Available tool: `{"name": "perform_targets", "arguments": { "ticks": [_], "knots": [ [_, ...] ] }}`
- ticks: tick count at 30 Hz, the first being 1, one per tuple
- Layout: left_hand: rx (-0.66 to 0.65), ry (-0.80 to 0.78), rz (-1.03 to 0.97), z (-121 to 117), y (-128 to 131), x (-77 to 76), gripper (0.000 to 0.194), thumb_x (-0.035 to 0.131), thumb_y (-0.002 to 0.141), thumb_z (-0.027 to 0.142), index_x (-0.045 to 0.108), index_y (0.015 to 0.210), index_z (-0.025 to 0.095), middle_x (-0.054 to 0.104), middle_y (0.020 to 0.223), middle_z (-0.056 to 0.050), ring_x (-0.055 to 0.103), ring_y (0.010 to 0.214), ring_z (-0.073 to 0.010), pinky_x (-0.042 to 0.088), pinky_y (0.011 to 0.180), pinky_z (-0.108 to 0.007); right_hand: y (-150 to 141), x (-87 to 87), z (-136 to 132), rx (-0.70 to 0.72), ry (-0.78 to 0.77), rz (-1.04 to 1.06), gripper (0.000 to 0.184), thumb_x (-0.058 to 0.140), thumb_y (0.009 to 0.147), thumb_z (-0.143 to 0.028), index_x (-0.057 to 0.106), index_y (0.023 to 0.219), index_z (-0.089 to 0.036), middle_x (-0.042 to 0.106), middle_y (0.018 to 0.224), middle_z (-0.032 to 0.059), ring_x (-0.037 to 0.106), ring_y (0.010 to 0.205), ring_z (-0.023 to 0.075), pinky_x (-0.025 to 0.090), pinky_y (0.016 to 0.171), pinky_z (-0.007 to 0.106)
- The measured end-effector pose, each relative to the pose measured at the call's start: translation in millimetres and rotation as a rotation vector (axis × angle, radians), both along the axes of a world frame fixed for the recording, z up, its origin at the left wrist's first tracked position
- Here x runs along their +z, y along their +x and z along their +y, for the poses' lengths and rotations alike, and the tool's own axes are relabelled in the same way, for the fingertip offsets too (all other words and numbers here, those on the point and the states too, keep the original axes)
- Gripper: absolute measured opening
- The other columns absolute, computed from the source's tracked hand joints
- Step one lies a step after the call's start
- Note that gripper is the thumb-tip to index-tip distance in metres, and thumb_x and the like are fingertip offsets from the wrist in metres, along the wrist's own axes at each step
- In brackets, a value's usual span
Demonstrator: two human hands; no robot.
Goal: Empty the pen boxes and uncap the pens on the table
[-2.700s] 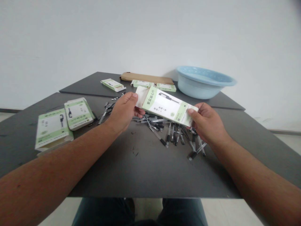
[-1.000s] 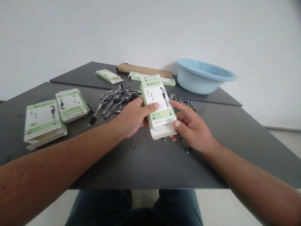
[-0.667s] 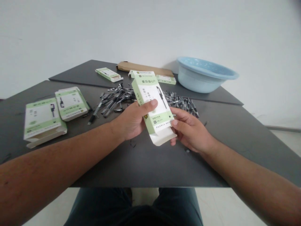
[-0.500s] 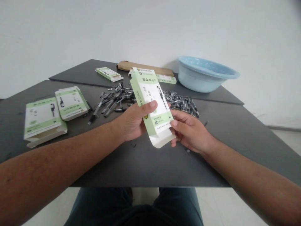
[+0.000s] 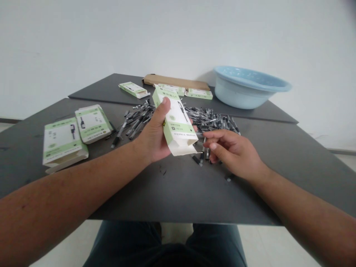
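Observation:
My left hand (image 5: 155, 135) is closed round a green and white pen box (image 5: 180, 111), thumb across its front. The box is tilted, and its lower end faces me with the flap folded out. To its right my right hand (image 5: 233, 152) hovers low over the table. Its fingers are loosely curled, and a gap shows between thumb and forefinger. Beside those fingertips lie several black and clear pens (image 5: 205, 152), part of a loose pile of pens (image 5: 200, 116) behind both hands. Whether the fingertips touch a pen is hard to see.
Two pen boxes (image 5: 62, 139) lie on the left of the dark table (image 5: 155, 196), one with its end open towards me. More pen boxes (image 5: 133, 89) lie at the back, near a brown cardboard piece (image 5: 175, 81). A light blue basin (image 5: 244, 92) stands back right.
My right hand has come off the box's lower end and moved slightly right, beside the pens. The box has tipped and risen a little in my left hand, so its open end shows.

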State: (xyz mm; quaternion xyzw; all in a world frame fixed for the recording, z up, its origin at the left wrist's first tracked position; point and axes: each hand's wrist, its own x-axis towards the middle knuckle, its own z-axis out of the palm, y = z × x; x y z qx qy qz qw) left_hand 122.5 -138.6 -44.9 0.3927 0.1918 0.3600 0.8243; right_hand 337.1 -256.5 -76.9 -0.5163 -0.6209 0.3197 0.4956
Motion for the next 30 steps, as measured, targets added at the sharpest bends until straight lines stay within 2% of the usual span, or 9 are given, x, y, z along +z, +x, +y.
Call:
{"name": "perform_targets", "arguments": {
  "ticks": [2, 4, 6, 8, 11, 15, 21, 26, 30],
  "knots": [
    [0.004, -0.002, -0.008, -2, 1, -0.6, 0.064, 0.074, 0.088, 0.078, 0.067, 0.114, 0.019, 0.075, 0.096, -0.011, 0.075, 0.093, -0.0312, 0.063, 0.087, -0.048, 2, 0.5, -3, 0.011, 0.101, -0.115, 0.033, 0.073, 0.105, -0.038, 0.073, 0.136, -0.025, 0.078, 0.107, 0.0064, 0.072, 0.069, 0.0146, 0.06, 0.06, 0.03],
    [0.023, -0.003, -0.006, -3, 3, -1.4, 0.065, 0.071, 0.089, 0.079, 0.067, 0.114, 0.02, 0.075, 0.096, -0.011, 0.075, 0.098, -0.0338, 0.063, 0.089, -0.05, 3, 3.7, -5, 0.078, 0.246, -0.251, 0.037, 0.074, 0.104, -0.03, 0.072, 0.141, -0.03, 0.077, 0.116, 0.0075, 0.074, 0.08, 0.0172, 0.063, 0.068, 0.033],
    [0.044, 0.001, 0.009, -3, 4, -2.3, 0.066, 0.069, 0.09, 0.081, 0.067, 0.116, 0.02, 0.074, 0.097, -0.011, 0.075, 0.107, -0.038, 0.061, 0.095, -0.055, 2, 8.8, -6, 0.159, 0.385, -0.379, 0.044, 0.074, 0.102, -0.022, 0.07, 0.144, -0.032, 0.077, 0.113, 0.007, 0.074, 0.091, 0.0207, 0.064, 0.079, 0.038],
    [0.06, 0.012, 0.021, -3, 4, -3.2, 0.068, 0.067, 0.09, 0.084, 0.067, 0.116, 0.021, 0.074, 0.097, -0.011, 0.075, 0.112, -0.0403, 0.059, 0.098, -0.057, 0, 13.0, -7, 0.208, 0.455, -0.458, 0.049, 0.072, 0.101, -0.018, 0.069, 0.148, -0.032, 0.077, 0.109, 0.0073, 0.074, 0.101, 0.0239, 0.065, 0.086, 0.041],
    [0.057, 0.044, 0.032, -3, 5, -4.3, 0.069, 0.065, 0.09, 0.086, 0.068, 0.114, 0.021, 0.074, 0.096, -0.011, 0.075, 0.113, -0.0404, 0.06, 0.097, -0.056, -4, 14.1, -7, 0.228, 0.436, -0.508, 0.055, 0.07, 0.102, -0.018, 0.064, 0.155, -0.033, 0.076, 0.122, 0.0101, 0.073, 0.109, 0.025, 0.067, 0.087, 0.04],
    [0.049, 0.064, 0.03, -4, 4, -4.0, 0.065, 0.063, 0.092, 0.085, 0.069, 0.112, 0.023, 0.075, 0.095, -0.01, 0.076, 0.11, -0.0383, 0.062, 0.096, -0.055, -5, 10.4, -7, 0.259, 0.392, -0.51, 0.06, 0.068, 0.103, -0.019, 0.059, 0.161, -0.034, 0.065, 0.138, 0.0122, 0.072, 0.093, 0.0175, 0.068, 0.081, 0.035],
    [0.051, 0.059, 0.068, -4, 5, -2.1, 0.064, 0.066, 0.09, 0.084, 0.068, 0.112, 0.025, 0.075, 0.097, -0.01, 0.075, 0.112, -0.0399, 0.062, 0.096, -0.056, -6, 8.9, -9, 0.265, 0.351, -0.491, 0.069, 0.067, 0.103, -0.016, 0.053, 0.166, -0.037, 0.059, 0.14, 0.0122, 0.071, 0.084, 0.0134, 0.068, 0.069, 0.028],
    [0.062, 0.078, 0.097, -4, 7, -3.5, 0.068, 0.063, 0.089, 0.087, 0.065, 0.116, 0.025, 0.073, 0.099, -0.01, 0.075, 0.113, -0.0393, 0.063, 0.095, -0.056, -7, 7.2, -10, 0.268, 0.34, -0.465, 0.073, 0.069, 0.102, -0.017, 0.049, 0.169, -0.039, 0.059, 0.142, 0.0122, 0.071, 0.086, 0.0152, 0.069, 0.071, 0.032],
    [0.069, 0.064, 0.088, -3, 7, -5.5, 0.068, 0.06, 0.091, 0.087, 0.065, 0.116, 0.025, 0.074, 0.098, -0.01, 0.075, 0.115, -0.0397, 0.063, 0.095, -0.055, -6, 7.3, -10, 0.29, 0.309, -0.462, 0.073, 0.07, 0.101, -0.017, 0.051, 0.168, -0.039, 0.057, 0.143, 0.0123, 0.072, 0.087, 0.0146, 0.068, 0.066, 0.027]
  ]
}}
